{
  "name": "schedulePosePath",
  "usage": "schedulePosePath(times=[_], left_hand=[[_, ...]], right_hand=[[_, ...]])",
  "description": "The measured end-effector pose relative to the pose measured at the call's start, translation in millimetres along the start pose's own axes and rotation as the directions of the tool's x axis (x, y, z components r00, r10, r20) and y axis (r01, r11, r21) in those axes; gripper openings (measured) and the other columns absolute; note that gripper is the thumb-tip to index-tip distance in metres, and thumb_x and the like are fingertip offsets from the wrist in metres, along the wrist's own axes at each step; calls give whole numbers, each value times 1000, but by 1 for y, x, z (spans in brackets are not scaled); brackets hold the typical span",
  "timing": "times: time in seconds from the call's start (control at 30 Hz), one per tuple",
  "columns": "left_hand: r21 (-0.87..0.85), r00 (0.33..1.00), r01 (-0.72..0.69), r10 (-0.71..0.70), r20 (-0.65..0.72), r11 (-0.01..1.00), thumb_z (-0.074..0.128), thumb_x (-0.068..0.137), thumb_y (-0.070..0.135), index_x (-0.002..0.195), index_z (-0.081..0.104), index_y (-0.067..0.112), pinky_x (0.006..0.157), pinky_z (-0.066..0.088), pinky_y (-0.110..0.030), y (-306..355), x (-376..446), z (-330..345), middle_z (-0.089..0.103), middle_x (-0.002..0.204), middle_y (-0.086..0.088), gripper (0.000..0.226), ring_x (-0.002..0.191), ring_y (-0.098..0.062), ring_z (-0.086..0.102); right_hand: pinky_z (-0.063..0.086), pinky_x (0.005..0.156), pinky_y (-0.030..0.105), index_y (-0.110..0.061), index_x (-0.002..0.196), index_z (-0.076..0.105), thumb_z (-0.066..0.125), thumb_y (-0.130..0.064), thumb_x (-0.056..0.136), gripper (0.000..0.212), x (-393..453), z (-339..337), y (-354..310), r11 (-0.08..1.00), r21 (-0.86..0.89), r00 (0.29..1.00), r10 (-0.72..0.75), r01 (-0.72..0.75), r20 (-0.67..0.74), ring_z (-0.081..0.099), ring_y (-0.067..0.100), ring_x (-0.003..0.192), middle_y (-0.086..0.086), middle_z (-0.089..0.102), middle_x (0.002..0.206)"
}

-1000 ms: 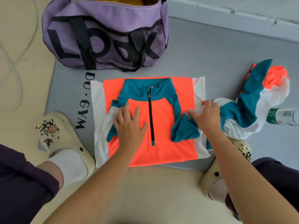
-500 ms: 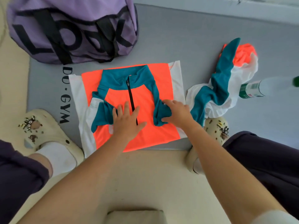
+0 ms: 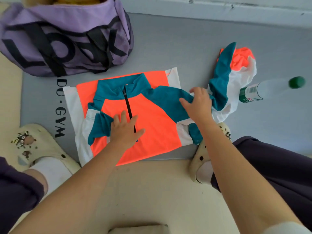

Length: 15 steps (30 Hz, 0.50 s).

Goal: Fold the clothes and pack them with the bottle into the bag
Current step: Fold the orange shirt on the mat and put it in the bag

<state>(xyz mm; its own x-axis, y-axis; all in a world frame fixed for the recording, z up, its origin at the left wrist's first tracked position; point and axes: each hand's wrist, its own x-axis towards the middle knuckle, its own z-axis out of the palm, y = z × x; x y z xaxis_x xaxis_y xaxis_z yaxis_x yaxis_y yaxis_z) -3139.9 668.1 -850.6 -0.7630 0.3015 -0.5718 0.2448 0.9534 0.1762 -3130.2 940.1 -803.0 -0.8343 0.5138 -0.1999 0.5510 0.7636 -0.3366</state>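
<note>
Right hand (image 3: pixel 198 105) pulled sleeve (image 3: pixel 170 102) outward; grip unclear.

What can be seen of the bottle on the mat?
The bottle is clear plastic with a green cap and a green-and-white label. It lies on its side on the grey mat, cap pointing right, at the right of the view. Its label end meets the crumpled garment. Neither hand touches it. Its contents cannot be made out.
</note>
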Motion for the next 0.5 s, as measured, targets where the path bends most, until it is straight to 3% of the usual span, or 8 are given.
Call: schedulePosePath(times=[0.1,0.17,0.3,0.37,0.43,0.5], left_hand=[[-10,999,17,-16,45,1000,44,88,69,151,26,39,110,28,-48,0,6,-7,15,158,-12,72,135,-40,22],[9,997,28,-28,68,1000,42,88,71,152,19,42,109,29,-47,2,9,-9,13,158,-12,74,134,-40,22],[43,996,42,-45,73,998,39,87,73,152,18,45,107,28,-48,5,11,-10,14,157,-11,74,132,-40,24],[51,997,50,-53,63,997,38,88,73,149,22,46,105,28,-48,6,15,-14,22,152,-9,69,128,-38,29],[72,997,59,-62,41,996,37,89,70,146,29,44,102,29,-49,6,20,-21,34,141,-9,63,121,-36,36],[118,998,50,-45,-50,992,41,91,65,145,34,37,100,31,-50,7,25,-30,40,135,-11,61,118,-36,40]], right_hand=[[32,101,45,-13,130,46,70,-45,80,64,6,20,-11,979,-154,981,-106,131,161,45,28,124,7,50,131],[33,99,47,-14,129,44,70,-51,79,67,16,22,-8,937,-339,975,-7,84,222,48,32,120,9,53,126],[29,101,43,-15,110,62,66,-45,84,40,37,2,6,823,-567,932,204,2,300,59,31,106,9,66,108],[30,99,43,-15,112,63,63,-34,86,32,40,-7,10,768,-640,930,258,-32,262,57,32,109,10,64,113],[32,97,44,-12,121,59,56,-22,88,35,42,-9,9,710,-705,956,214,-10,202,50,33,115,14,55,123],[33,98,44,-11,122,55,56,-21,88,36,44,-6,4,762,-643,978,67,78,199,46,33,117,15,50,125]])
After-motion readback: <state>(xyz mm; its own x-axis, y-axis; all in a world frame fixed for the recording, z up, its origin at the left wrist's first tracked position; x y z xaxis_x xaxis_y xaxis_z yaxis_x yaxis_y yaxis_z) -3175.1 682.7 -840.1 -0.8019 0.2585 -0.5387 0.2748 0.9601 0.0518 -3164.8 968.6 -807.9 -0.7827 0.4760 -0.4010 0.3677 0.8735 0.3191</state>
